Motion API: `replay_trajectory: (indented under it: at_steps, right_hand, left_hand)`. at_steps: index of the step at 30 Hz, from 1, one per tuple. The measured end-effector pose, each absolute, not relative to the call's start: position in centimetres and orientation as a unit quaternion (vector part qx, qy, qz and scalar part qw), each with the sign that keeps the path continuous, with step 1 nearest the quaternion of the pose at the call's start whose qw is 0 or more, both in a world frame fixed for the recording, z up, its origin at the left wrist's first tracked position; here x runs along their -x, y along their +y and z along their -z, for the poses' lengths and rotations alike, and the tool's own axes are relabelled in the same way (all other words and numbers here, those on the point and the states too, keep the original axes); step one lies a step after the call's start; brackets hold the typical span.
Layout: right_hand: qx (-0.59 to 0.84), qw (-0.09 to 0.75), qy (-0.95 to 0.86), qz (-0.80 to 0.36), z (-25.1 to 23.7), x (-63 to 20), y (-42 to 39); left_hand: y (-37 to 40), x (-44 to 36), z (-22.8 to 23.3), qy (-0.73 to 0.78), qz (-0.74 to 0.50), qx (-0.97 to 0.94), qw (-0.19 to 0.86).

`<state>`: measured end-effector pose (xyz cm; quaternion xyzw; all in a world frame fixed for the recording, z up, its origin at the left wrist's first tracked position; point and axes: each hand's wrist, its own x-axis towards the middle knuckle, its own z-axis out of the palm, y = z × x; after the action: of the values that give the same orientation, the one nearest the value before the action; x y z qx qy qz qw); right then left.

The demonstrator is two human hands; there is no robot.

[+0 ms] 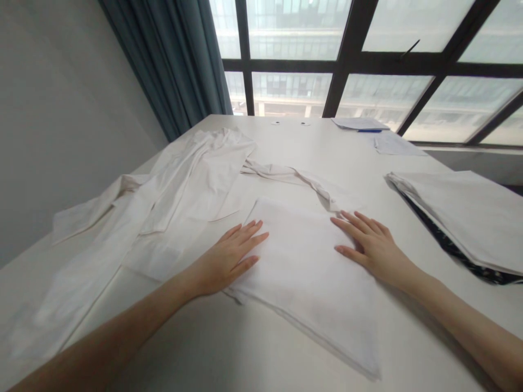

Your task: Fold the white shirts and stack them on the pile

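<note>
Cloth [304, 261], white and folded into a flat pile, lies in the middle of the white worktop [229, 348], close to the person. Both hands rest flat on it with fingers spread out and nothing gripped. The left hand [229, 258] lies on the left edge of the cloth, with part of the palm on the worktop. The right hand [370, 245] lies on the right edge, fingers pointing to the middle.

Just behind the cloth, a thin white strip [294, 177] lies twisted, and its end touches the far corner of the pile. To the left, a big white garment [163, 201] is spread out loose and wrinkled, reaching to the left edge of the worktop. To the right, well apart from the hands, sits a stack of flat white sheets [461, 212] with something dark under it. At the far side lie some papers [359, 124] with a blue pen [370, 130] on them. Behind the worktop are big windows [294, 92] with dark frames, and a blue curtain [175, 60] hangs at the left.
</note>
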<state>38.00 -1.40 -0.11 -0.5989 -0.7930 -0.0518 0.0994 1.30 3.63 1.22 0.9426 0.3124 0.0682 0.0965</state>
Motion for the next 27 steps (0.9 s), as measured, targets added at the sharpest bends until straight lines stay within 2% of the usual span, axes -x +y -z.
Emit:
replay_trajectory:
  at_steps: [6,10,12,16,20,27]
  right_hand:
    - [0.600,0.206,-0.761,0.135,1.0,-40.9,0.2]
    - [0.530,0.253,-0.801,0.114,-0.5,-39.5,-0.8]
    - [0.476,0.241,-0.844,0.045,-1.7,-37.7,-2.0]
    - [0.354,0.158,-0.917,-0.098,-3.6,-33.9,-4.7]
    - [0.306,0.121,-0.936,-0.122,-3.7,-31.9,-6.1]
    - [0.307,0.149,-0.925,-0.165,-3.5,-32.0,-5.7]
  left_hand:
    - [3.4,-1.6,-1.8,0.259,-0.078,-0.959,0.087]
    - [3.6,-1.6,-1.6,0.264,-0.100,-0.955,0.090]
    - [3.6,-1.6,-1.5,0.263,-0.108,-0.954,0.092]
    - [3.6,-1.6,-1.3,0.262,-0.105,-0.955,0.090]
    - [3.6,-1.5,-1.4,0.261,-0.115,-0.953,0.098]
    - [2.6,-1.9,-2.4,0.147,-0.170,-0.953,0.202]
